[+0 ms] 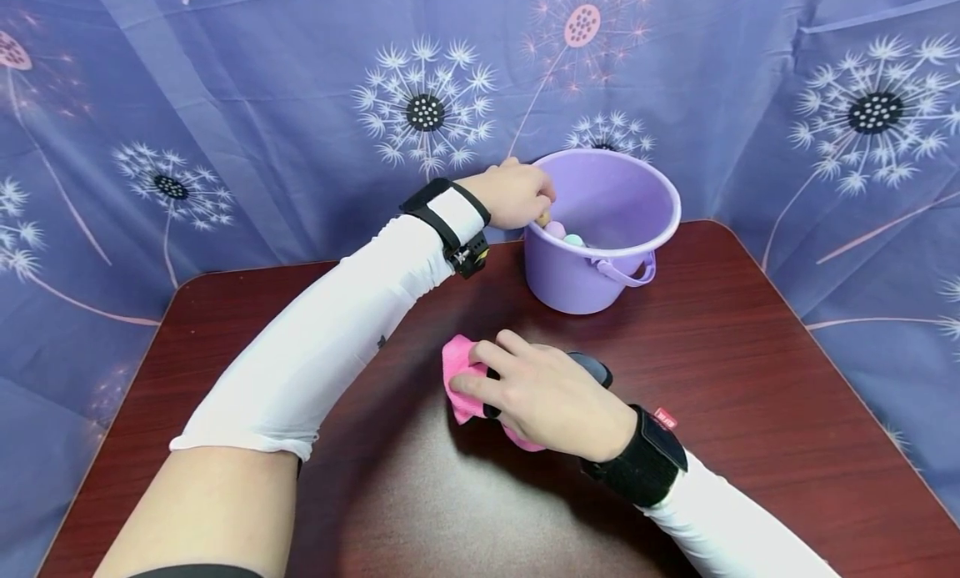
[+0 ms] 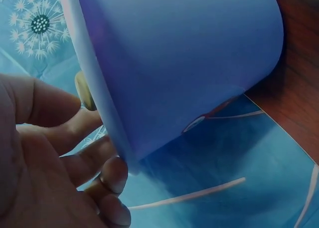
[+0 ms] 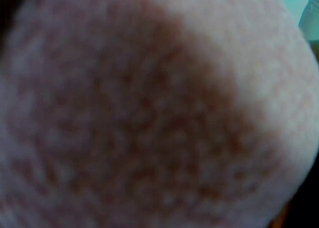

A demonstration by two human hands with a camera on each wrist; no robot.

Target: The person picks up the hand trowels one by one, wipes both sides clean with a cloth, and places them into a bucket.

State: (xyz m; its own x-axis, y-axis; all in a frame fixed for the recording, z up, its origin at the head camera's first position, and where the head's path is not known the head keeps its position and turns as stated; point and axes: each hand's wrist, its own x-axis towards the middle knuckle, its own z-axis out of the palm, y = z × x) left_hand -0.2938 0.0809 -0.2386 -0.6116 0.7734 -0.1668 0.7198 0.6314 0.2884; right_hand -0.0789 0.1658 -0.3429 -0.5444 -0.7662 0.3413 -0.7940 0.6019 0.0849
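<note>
A light purple bucket (image 1: 573,278) with a side handle stands at the back of the table. My left hand (image 1: 513,193) reaches over its left rim, thumb and fingers curled, pinching a small rounded yellow-brown piece (image 2: 85,91) right at the rim. Beside that hand, a pink rounded piece (image 1: 555,229) and a mint one (image 1: 574,239) show just above the rim, their lower parts hidden. My right hand (image 1: 547,390) grips a soft pink fabric item (image 1: 461,378) with black parts, low over the table; the palm hides much of it. Its blurred fuzzy surface (image 3: 149,113) fills the right wrist view.
A dark grey rounded part (image 1: 592,368) sticks out beyond my right hand. The brown wood table (image 1: 750,378) has rounded back corners. Behind and beside it hangs a blue curtain (image 1: 300,128) with dandelion prints.
</note>
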